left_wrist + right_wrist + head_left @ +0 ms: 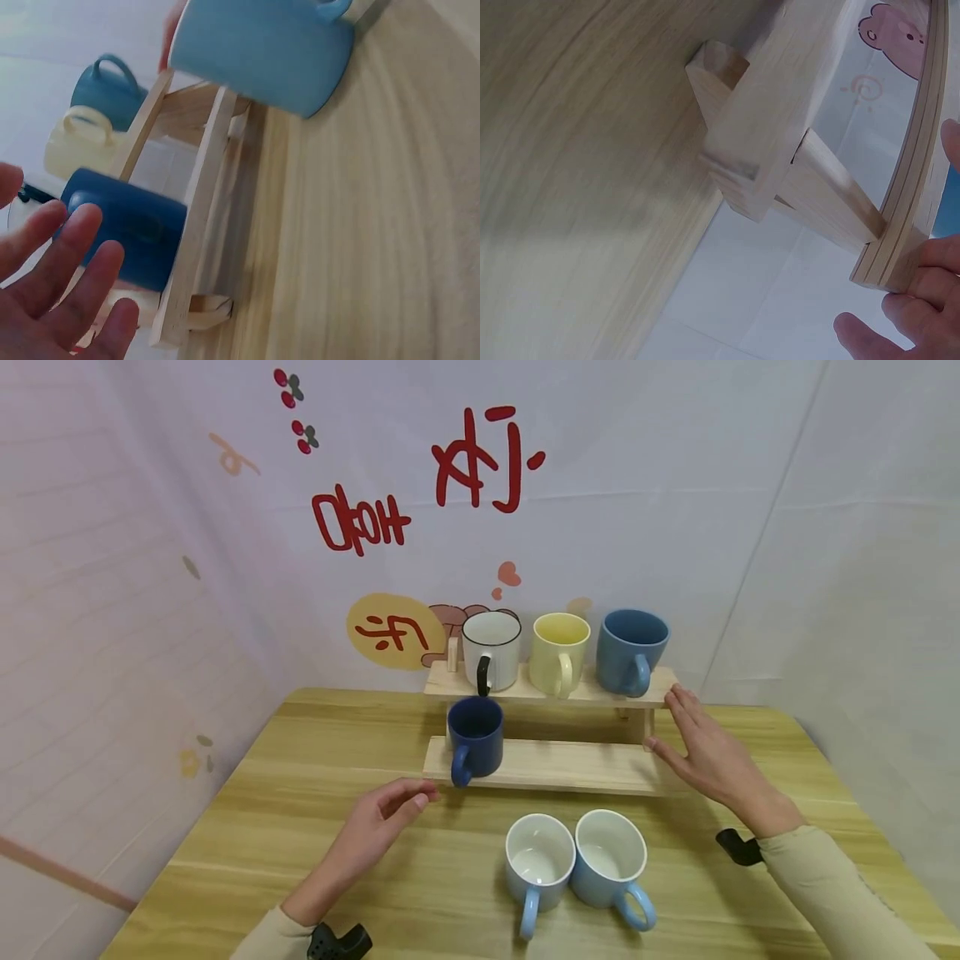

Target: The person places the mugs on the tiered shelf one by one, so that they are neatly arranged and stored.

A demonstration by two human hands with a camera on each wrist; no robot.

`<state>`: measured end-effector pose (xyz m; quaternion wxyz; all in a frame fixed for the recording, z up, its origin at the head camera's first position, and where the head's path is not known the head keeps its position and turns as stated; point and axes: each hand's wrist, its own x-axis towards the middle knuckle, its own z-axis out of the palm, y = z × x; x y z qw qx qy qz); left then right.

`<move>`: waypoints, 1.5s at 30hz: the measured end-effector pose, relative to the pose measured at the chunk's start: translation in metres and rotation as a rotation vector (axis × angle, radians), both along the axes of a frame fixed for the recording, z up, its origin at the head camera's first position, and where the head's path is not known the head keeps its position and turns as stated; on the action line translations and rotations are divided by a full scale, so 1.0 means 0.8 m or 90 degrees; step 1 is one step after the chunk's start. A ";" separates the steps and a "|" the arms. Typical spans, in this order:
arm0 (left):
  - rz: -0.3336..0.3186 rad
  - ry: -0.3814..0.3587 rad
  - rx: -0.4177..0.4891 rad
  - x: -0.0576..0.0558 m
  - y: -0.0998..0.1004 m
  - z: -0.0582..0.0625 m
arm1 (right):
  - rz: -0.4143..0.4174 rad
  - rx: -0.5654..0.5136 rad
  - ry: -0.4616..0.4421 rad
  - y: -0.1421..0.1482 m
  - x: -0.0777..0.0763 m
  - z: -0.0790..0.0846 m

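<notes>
A two-tier wooden shelf (577, 767) stands toward the back of the table. On its lower board, at the left end, sits a navy mug (483, 745). The upper board carries a white mug (501, 652) with black rim and handle, a yellow mug (551, 667) and a blue mug (622, 652). My left hand (375, 825) hovers just in front of the lower board's left end, near the navy mug, fingers loosely bent and holding nothing. With extended fingers, my right hand (712, 756) touches the right end of the upper board; its fingertips (911, 307) show there in the right wrist view.
Two light blue mugs with white insides, a left one (538, 856) and a right one (609, 857), stand side by side on the wooden table (315, 752) in front of the shelf. Behind hangs a white printed cloth (637, 485).
</notes>
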<state>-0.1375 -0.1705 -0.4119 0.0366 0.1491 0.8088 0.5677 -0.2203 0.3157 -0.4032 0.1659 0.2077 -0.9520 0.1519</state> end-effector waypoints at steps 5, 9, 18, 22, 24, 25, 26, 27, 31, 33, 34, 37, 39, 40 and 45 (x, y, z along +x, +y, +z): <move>-0.088 -0.003 -0.012 0.003 0.009 -0.001 | -0.001 0.000 0.003 0.004 -0.002 0.000; -0.144 -0.031 0.000 0.003 0.015 -0.002 | -0.002 -0.001 -0.002 0.004 -0.002 -0.001; -0.237 -0.080 0.025 0.009 0.031 -0.013 | -0.007 0.006 0.003 0.000 -0.002 -0.003; -0.263 -0.075 0.016 0.012 0.038 -0.023 | -0.005 0.010 -0.004 0.000 -0.002 -0.005; -0.281 -0.080 0.025 0.013 0.042 -0.027 | -0.007 0.011 -0.003 0.000 -0.002 -0.005; -0.290 -0.083 0.028 0.014 0.044 -0.029 | -0.007 0.010 -0.002 0.000 -0.003 -0.005; -0.300 -0.086 0.034 0.014 0.045 -0.030 | -0.008 0.010 0.000 0.000 -0.003 -0.005; -0.311 -0.092 0.042 0.013 0.047 -0.032 | -0.009 0.010 0.002 0.000 -0.003 -0.004; -0.346 -0.119 0.067 0.013 0.050 -0.038 | -0.009 0.012 0.004 0.001 -0.004 -0.004; -0.359 -0.132 0.084 0.014 0.051 -0.040 | -0.009 0.014 0.003 0.002 -0.004 -0.002; -0.366 -0.136 0.089 0.014 0.051 -0.042 | -0.009 0.014 0.001 0.002 -0.004 -0.002; -0.392 -0.150 0.102 0.015 0.052 -0.046 | -0.010 0.012 0.001 0.002 -0.003 0.001; -0.417 -0.149 0.104 0.016 0.054 -0.049 | -0.010 0.012 0.003 0.002 -0.004 0.002; -0.429 -0.147 0.104 0.018 0.055 -0.050 | -0.010 0.010 0.001 0.002 -0.004 0.002; -0.461 -0.166 0.107 0.027 0.062 -0.056 | -0.009 0.014 -0.005 0.001 -0.002 0.000</move>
